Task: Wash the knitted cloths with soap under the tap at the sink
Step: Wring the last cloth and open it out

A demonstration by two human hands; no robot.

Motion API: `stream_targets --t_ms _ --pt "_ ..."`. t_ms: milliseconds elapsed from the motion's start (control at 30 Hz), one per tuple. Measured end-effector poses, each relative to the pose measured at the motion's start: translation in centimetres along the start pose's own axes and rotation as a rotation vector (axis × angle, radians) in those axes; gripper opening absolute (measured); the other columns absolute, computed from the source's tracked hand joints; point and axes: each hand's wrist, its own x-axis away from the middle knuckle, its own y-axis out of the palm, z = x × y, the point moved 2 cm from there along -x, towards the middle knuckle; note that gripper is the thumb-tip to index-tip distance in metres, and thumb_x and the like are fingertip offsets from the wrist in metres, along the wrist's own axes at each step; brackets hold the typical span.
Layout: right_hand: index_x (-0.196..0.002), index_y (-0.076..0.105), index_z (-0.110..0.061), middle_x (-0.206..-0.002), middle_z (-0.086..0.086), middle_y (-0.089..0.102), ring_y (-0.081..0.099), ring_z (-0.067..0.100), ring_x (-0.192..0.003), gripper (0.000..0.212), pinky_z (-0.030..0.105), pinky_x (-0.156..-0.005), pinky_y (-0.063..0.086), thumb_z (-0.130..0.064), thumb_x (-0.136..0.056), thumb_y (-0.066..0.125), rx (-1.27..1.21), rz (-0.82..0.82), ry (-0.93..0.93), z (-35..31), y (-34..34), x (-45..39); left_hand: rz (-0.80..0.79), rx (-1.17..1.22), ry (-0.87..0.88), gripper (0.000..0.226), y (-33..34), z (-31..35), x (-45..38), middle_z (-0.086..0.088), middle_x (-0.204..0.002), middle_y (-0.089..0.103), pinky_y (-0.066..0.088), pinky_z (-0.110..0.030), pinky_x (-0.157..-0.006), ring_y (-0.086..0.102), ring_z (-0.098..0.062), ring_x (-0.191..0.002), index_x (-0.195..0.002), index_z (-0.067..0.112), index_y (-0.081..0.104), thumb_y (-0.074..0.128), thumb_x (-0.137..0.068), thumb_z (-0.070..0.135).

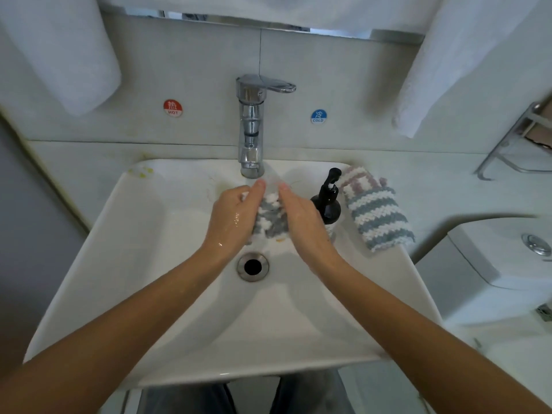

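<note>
A grey-and-white striped knitted cloth [271, 218] is squeezed between my two palms over the white sink [149, 264], just below the chrome tap [251, 127]. My left hand [234, 216] presses its left side with fingers fairly straight. My right hand [301, 219] presses its right side, fingers straight and pointing at the spout. Both hands look wet; whether water runs is hard to tell. A black soap pump bottle [327, 201] stands on the rim to the right. Beside it lie two more knitted cloths, one grey-striped [379, 219] over a pink-striped one [358, 179].
The drain [253, 266] sits below my hands. White towels hang at upper left [68, 55] and upper right [460, 64]. A metal rack [513, 144] stands at the right, and a toilet cistern [507, 252] lies further right. Hot and cold stickers flank the tap.
</note>
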Motion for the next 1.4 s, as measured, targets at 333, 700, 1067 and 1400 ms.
stream_targets --t_ms 333,700,1067,1400 --pt "-0.08 0.06 -0.024 -0.067 -0.016 0.054 0.05 -0.007 -0.058 0.014 0.01 -0.058 0.035 -0.018 -0.092 0.063 0.34 -0.09 -0.33 -3.7 -5.0 0.7 -0.373 -0.454 -0.107 0.042 -3.4 1.6 1.1 0.005 -0.092 0.062 0.054 -0.034 -0.07 0.063 -0.019 -0.082 -0.093 0.024 0.055 0.034 -0.096 0.06" --pt "-0.087 0.065 -0.015 -0.071 0.002 0.065 0.046 0.007 -0.054 0.017 0.032 -0.058 0.044 -0.029 -0.095 0.057 0.563 -0.052 -0.51 -8.1 -5.2 1.2 -0.194 -0.516 0.212 0.03 -3.1 5.4 2.5 0.017 -0.086 0.063 0.043 -0.025 -0.062 0.061 -0.002 -0.075 -0.102 0.031 0.057 0.064 -0.084 0.053" --pt "-0.085 0.07 -0.016 -0.072 -0.007 0.062 0.055 0.011 -0.068 0.015 0.026 -0.065 0.039 -0.028 -0.09 0.066 0.619 -0.041 -0.53 -7.5 -8.6 1.5 -0.151 -0.694 0.15 0.004 -5.8 5.2 0.9 0.006 -0.078 0.061 0.039 -0.03 -0.057 0.054 -0.014 -0.069 -0.087 0.022 0.066 0.063 -0.09 0.024" --pt "-0.078 0.069 -0.008 -0.063 0.008 0.051 0.043 0.013 -0.053 0.015 0.021 -0.052 0.035 -0.02 -0.078 0.079 0.594 -0.408 -0.305 -7.9 -11.8 2.1 -0.489 0.023 -0.066 0.023 -9.8 6.8 -0.3 -0.007 -0.08 0.073 0.059 -0.024 -0.074 0.068 -0.016 -0.08 -0.067 0.015 0.074 0.079 -0.072 0.036"
